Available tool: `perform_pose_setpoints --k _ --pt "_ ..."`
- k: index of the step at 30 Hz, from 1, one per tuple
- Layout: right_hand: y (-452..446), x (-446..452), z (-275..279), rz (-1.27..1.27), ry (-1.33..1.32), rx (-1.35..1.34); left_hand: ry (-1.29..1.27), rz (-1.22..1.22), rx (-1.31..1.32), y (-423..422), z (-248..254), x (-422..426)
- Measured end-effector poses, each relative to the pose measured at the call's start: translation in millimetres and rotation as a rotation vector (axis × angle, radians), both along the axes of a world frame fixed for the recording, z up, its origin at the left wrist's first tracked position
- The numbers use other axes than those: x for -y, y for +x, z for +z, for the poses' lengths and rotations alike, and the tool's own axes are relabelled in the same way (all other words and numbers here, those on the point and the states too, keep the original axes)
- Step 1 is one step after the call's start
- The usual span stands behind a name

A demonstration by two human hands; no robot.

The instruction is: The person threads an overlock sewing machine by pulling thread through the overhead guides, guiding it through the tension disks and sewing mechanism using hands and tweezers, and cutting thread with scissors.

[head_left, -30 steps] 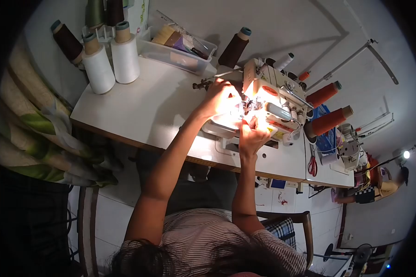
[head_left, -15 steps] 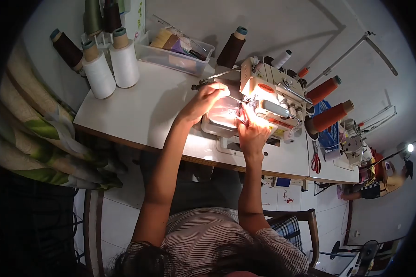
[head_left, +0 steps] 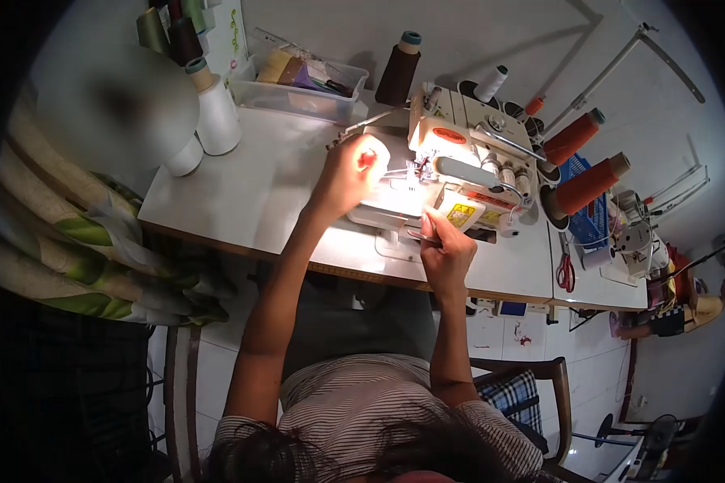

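Observation:
A white sewing machine [head_left: 459, 137] with a bright lamp over its needle area stands on the white table. My left hand [head_left: 353, 173] is closed at the left of the needle area, its fingers pinched around something thin that glare hides. Lower right, in front of the machine, my right hand [head_left: 445, 245] has its fingertips pressed together, and a small thin metal tool seems to stick out to their left. A yellow warning label [head_left: 460, 214] shows on the machine just above my right hand.
White thread cones [head_left: 217, 117] stand at the left behind a blurred round shape. A clear plastic box [head_left: 298, 98] holds a brush and tools. Orange cones [head_left: 588, 187], a blue basket [head_left: 582, 229] and red scissors [head_left: 565, 272] lie right. Another person [head_left: 685, 318] is at far right.
My right hand has drawn back from the needle area toward the table's front. My left hand has turned and stays near the machine. A blurred round shape has appeared at upper left.

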State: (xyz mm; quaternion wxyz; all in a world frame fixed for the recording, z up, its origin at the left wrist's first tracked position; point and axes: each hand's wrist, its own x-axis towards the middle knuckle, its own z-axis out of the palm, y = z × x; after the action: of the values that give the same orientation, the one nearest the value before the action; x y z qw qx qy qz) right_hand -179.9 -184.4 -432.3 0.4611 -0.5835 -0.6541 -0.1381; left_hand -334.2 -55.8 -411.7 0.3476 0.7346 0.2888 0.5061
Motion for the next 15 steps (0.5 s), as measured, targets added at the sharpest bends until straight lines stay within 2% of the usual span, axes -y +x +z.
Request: perform_pose_setpoints --k 1,3,4,7,8,11,12,15 --pt "3.1 3.4 -0.5 -0.002 -0.035 -0.022 0.177 0.034 -0.131 2.6 2.2 1.2" --pt "7.8 9.4 -1.4 -0.011 -0.079 -0.030 0.255 0.124 -0.165 12.1 3.7 15.8" --pt "9.9 12.0 -3.7 -0.005 -0.083 -0.035 0.298 0.076 -0.167 14.4 -2.3 11.1" --pt "16.2 19.4 -13.1 0.040 -0.094 -0.225 0.337 0.197 -0.223 23.0 -15.1 7.7" --pt "17.9 23.2 -13.7 0.041 -0.096 -0.233 0.336 0.196 -0.231 24.1 -16.1 6.6" --pt "24.6 34.0 -13.4 0.095 -0.169 -0.498 0.258 0.110 -0.177 27.8 -11.7 8.9" --pt "27.6 36.9 -13.6 0.094 -0.169 -0.503 0.114 0.084 -0.219 27.8 -8.1 11.7" --pt "36.3 45.9 -14.7 0.100 -0.227 -0.602 0.057 0.092 -0.291 25.0 -7.3 7.3"
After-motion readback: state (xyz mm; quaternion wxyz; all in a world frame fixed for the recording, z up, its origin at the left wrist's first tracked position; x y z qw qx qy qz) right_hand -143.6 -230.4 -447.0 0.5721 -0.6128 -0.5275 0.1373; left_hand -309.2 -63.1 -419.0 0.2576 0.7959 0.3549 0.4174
